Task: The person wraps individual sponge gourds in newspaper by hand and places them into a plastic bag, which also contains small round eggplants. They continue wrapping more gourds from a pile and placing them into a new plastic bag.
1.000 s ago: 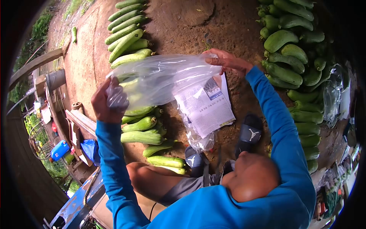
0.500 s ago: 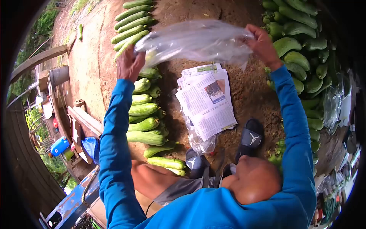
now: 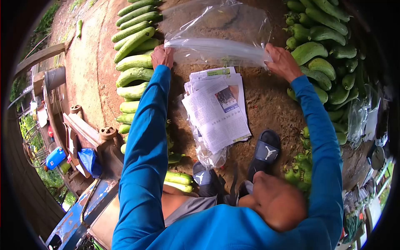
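Observation:
A clear plastic bag (image 3: 216, 25) is stretched wide between my hands, its far part spread over the dirt ground. My left hand (image 3: 162, 57) grips the bag's near left corner, close beside a row of green gourds (image 3: 135, 62). At the near right corner, my right hand (image 3: 282, 61) pinches the gathered edge. Just below the bag lies a stack of printed newspaper sheets (image 3: 216, 112). More clear plastic (image 3: 210, 156) shows from under the paper.
A pile of larger green gourds (image 3: 321, 68) lies to the right, with crumpled plastic (image 3: 360, 118) beside it. My sandalled feet (image 3: 266, 152) are behind the papers. At left are a wooden beam (image 3: 39, 59), a blue container (image 3: 55, 158) and a blue-painted metal frame (image 3: 83, 208).
The plastic bag has come down from a bunched, raised position and now spreads out flatter and away from me. Both hands are lower, the left one shifted to the right.

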`<act>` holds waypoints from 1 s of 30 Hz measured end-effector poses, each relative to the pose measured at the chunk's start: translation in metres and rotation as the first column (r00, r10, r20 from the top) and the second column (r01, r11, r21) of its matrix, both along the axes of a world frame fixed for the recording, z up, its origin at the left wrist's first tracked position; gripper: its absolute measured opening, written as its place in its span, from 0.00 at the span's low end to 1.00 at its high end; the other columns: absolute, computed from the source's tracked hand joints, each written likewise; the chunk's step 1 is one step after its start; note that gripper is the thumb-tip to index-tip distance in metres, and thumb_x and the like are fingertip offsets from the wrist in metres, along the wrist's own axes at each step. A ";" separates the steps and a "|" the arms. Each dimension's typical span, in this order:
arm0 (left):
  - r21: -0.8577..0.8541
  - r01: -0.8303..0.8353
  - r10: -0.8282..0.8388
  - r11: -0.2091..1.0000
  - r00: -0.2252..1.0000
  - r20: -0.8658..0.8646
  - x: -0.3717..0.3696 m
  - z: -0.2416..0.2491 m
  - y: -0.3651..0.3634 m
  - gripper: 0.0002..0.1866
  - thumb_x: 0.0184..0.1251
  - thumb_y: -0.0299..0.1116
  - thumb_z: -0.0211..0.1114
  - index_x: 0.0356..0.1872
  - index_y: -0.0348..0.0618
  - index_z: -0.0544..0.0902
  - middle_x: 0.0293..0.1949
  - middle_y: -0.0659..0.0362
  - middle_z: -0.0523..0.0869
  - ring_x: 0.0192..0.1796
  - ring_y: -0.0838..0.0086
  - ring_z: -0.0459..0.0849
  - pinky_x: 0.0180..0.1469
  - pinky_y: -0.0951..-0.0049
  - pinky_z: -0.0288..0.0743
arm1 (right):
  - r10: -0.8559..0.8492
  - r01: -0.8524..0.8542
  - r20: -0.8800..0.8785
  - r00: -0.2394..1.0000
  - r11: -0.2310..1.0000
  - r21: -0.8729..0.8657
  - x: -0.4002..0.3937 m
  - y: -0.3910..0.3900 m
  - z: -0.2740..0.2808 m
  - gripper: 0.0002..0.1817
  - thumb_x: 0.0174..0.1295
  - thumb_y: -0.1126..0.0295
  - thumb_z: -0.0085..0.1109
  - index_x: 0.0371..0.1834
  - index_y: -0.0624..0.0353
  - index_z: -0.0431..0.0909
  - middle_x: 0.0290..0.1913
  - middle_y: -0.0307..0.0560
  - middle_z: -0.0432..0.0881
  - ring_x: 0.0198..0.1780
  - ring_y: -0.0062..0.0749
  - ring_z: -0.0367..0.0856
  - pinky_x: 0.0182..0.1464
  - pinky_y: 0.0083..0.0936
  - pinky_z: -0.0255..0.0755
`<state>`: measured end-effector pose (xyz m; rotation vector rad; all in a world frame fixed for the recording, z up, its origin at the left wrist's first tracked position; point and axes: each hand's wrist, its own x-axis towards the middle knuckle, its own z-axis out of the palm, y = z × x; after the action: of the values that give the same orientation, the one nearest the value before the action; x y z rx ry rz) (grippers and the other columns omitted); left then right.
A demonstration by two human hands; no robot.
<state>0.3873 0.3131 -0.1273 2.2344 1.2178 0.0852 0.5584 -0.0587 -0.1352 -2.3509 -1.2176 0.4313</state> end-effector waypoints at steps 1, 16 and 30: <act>-0.090 -0.070 0.069 0.993 0.998 -0.012 0.006 -0.002 0.000 0.24 0.60 0.50 0.58 0.34 0.34 0.84 0.28 0.42 0.85 0.33 0.52 0.87 0.37 0.56 0.82 | -0.096 0.088 0.057 0.994 0.988 0.124 0.003 0.003 -0.008 0.18 0.51 0.63 0.64 0.40 0.58 0.68 0.39 0.59 0.82 0.42 0.60 0.79 0.37 0.50 0.74; -0.139 0.358 -0.380 0.923 0.903 -0.200 -0.021 -0.047 0.004 0.24 0.55 0.51 0.61 0.37 0.35 0.83 0.33 0.44 0.86 0.34 0.54 0.86 0.43 0.57 0.80 | 0.069 0.928 -0.942 0.328 0.160 0.335 -0.028 0.035 -0.062 0.13 0.62 0.73 0.58 0.50 0.59 0.74 0.46 0.41 0.80 0.43 0.26 0.79 0.46 0.26 0.78; -0.694 -0.055 0.106 0.718 0.994 0.030 0.003 -0.027 0.003 0.29 0.63 0.55 0.60 0.51 0.38 0.77 0.35 0.52 0.80 0.32 0.68 0.81 0.32 0.66 0.81 | -0.535 0.749 -0.602 0.593 0.642 0.167 -0.032 0.015 -0.067 0.19 0.58 0.66 0.59 0.51 0.60 0.71 0.42 0.50 0.81 0.42 0.36 0.82 0.41 0.34 0.79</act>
<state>0.3903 0.3158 -0.1544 1.4998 1.0716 -0.2318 0.5266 -0.0442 -0.2024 -1.9364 -0.0992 0.4301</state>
